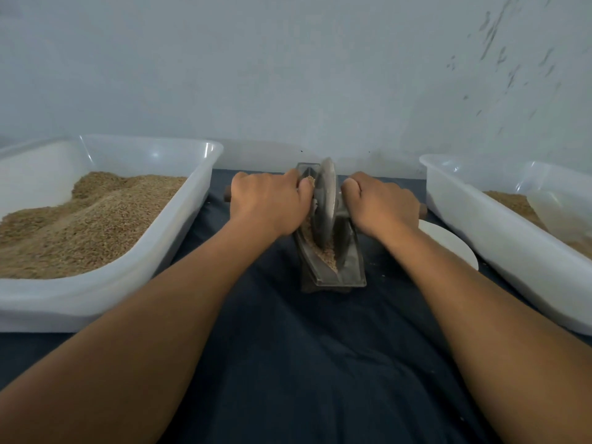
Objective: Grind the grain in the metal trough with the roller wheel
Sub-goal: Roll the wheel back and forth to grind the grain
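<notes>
A grey boat-shaped metal trough (349, 270) lies lengthwise on the dark cloth in the middle of the table. Pale crushed grain (325, 254) fills its groove. A flat metal roller wheel (325, 200) stands upright in the groove, toward the trough's far end. A wooden handle runs through the wheel, and its brown tips stick out on both sides. My left hand (269, 203) grips the left half of the handle. My right hand (382, 205) grips the right half. Both hands hide most of the handle.
A large white plastic tub (105, 296) heaped with brown grain stands at the left. A second white tub (499, 238) with some grain and a pale scoop stands at the right. A white round plate (448, 245) lies beside my right wrist. A grey wall rises behind.
</notes>
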`<action>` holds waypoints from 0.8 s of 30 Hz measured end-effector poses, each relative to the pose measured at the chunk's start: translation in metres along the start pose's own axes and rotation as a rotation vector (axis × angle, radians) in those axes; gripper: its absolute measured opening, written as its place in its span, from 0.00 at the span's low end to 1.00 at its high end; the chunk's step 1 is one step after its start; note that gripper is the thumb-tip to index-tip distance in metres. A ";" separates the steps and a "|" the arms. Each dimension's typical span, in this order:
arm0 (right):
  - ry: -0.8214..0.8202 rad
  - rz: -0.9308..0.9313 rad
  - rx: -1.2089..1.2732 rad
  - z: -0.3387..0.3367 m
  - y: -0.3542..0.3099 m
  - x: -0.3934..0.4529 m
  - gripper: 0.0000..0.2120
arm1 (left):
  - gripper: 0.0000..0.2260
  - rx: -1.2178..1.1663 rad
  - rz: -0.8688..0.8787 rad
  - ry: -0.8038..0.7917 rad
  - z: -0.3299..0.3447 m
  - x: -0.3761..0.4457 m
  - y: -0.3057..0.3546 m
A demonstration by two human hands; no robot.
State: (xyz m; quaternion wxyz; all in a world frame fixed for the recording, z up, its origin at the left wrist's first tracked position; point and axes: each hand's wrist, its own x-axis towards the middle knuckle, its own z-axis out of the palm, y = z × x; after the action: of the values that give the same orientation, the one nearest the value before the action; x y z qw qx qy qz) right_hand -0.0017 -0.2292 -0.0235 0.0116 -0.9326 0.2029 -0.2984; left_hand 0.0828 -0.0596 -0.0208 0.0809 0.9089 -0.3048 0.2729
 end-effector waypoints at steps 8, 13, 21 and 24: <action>-0.120 -0.012 0.024 0.008 0.003 0.029 0.20 | 0.21 -0.052 -0.051 -0.127 0.007 0.023 -0.005; -0.210 0.029 -0.011 0.016 0.006 0.045 0.21 | 0.23 -0.040 -0.033 -0.109 0.013 0.041 -0.007; -0.379 -0.001 -0.044 0.017 0.005 0.071 0.24 | 0.25 -0.051 -0.058 -0.108 0.025 0.053 -0.008; -0.359 0.011 -0.049 0.017 0.006 0.069 0.25 | 0.24 -0.035 -0.062 -0.100 0.024 0.051 -0.007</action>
State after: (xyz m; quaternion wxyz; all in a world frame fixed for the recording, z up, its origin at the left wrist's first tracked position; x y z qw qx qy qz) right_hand 0.0564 -0.2630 -0.0006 0.0268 -0.9697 0.2099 -0.1220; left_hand 0.1316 -0.0878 -0.0126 0.0897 0.9289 -0.2849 0.2191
